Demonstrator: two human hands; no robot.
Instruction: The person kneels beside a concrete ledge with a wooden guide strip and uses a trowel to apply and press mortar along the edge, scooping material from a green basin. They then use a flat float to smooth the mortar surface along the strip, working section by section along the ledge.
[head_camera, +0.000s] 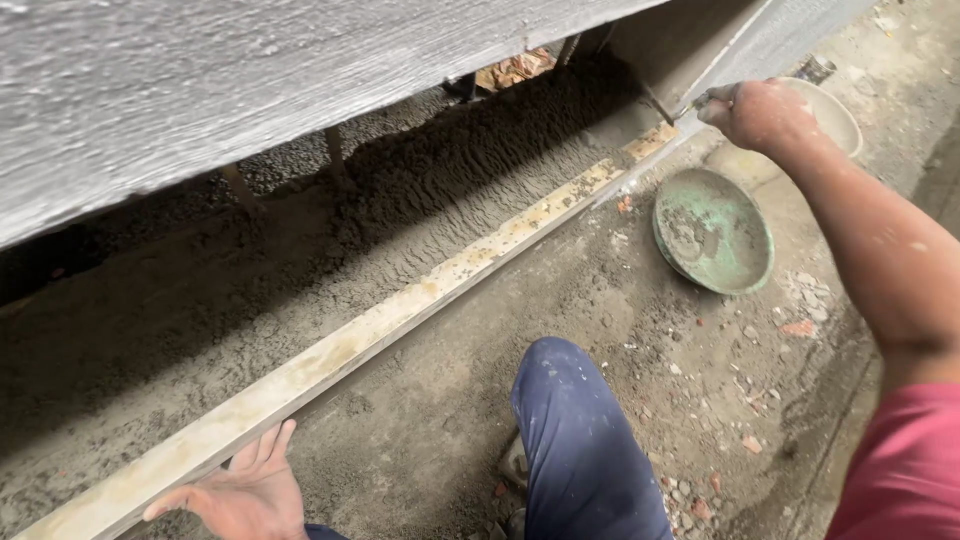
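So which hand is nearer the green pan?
Right. The right hand is just above the green pan, gripping a trowel. The left hand rests far off on the wooden board.

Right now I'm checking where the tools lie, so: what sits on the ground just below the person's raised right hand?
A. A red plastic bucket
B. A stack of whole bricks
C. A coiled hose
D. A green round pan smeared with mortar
D: the green round pan, smeared grey inside, lies on the dusty ground below the right hand, which grips a small tool at the far end of the wooden plank.
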